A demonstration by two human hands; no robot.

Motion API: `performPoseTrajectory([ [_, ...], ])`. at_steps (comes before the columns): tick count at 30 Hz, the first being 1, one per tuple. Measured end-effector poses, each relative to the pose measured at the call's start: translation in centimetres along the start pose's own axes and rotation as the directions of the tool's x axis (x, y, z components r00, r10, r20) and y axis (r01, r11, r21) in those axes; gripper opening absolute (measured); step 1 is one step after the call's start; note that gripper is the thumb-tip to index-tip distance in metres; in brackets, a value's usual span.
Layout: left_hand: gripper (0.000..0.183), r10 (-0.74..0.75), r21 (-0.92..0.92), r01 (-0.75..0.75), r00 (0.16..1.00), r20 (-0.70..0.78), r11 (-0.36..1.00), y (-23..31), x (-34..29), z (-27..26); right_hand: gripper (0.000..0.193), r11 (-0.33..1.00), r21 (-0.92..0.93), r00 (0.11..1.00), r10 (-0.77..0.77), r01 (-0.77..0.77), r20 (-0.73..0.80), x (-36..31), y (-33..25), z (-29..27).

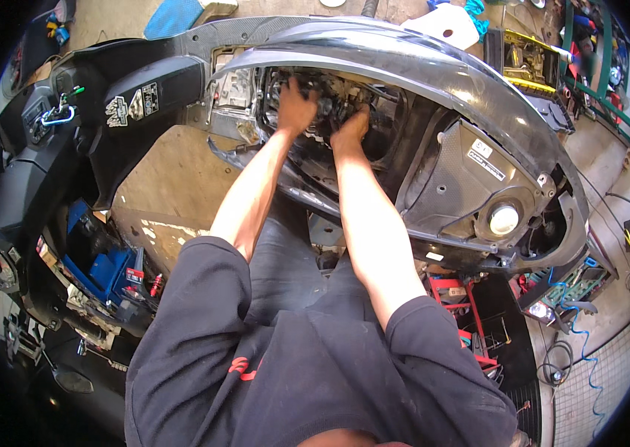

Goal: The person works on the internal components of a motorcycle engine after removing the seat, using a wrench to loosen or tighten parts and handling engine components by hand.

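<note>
A black scooter (404, 48) with its seat area uncovered lies across the view, and both my arms reach down into its engine opening (393, 123). My left hand (297, 110) is at the left part of the opening, fingers curled down among dark engine parts (325, 104). Close by on the right, my right hand (351, 128) is closed at the same cluster of parts, its fingertips mostly hidden. What either hand grips is too dark and covered to make out. A loose-looking black trim piece (237, 154) juts out at the opening's near left edge.
Handlebars with a key and a carabiner (58, 117) stand at left. The fuel cap (503, 220) sits on the tail at right. A blue toolbox (102, 261) lies lower left, a red tool rack (457, 298) lower right, a yellow-edged tray (531, 59) upper right. A blue coiled hose (591, 357) hangs at right.
</note>
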State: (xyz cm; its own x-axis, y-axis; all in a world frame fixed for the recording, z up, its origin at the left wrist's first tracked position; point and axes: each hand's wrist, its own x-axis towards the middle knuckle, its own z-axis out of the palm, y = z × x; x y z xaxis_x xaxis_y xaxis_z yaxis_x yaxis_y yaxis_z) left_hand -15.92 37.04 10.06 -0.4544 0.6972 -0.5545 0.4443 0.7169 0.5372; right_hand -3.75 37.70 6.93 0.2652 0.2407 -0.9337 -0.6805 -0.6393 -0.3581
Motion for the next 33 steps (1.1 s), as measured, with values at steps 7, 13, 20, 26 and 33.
performPoseTrajectory([
  [7,0.072,-0.036,0.063,0.036,0.999,0.007,0.997,0.0,-0.7,1.4,0.043,0.987,-0.110,0.993,0.112,-0.115,-0.029,-1.1,-1.3,0.0],
  [13,0.081,-0.073,0.043,0.068,0.990,0.120,0.997,1.0,-0.4,1.8,0.044,0.989,-0.142,0.997,0.031,-0.042,-0.073,-1.7,-1.4,0.8],
  [20,0.074,-0.011,0.164,-0.044,0.947,0.322,0.985,-0.3,1.2,0.9,0.048,0.994,-0.112,0.999,0.019,-0.014,0.040,-2.1,-1.0,1.5],
  [26,0.062,0.079,0.256,-0.195,0.912,0.402,0.947,1.5,2.4,0.0,0.050,0.985,-0.170,0.999,-0.007,-0.002,-0.051,-0.2,-0.6,0.4],
  [33,0.051,0.189,0.304,-0.294,0.925,0.331,0.906,-0.8,2.3,2.1,0.045,0.965,-0.250,0.995,0.064,-0.083,-0.081,-1.1,0.2,0.6],
])
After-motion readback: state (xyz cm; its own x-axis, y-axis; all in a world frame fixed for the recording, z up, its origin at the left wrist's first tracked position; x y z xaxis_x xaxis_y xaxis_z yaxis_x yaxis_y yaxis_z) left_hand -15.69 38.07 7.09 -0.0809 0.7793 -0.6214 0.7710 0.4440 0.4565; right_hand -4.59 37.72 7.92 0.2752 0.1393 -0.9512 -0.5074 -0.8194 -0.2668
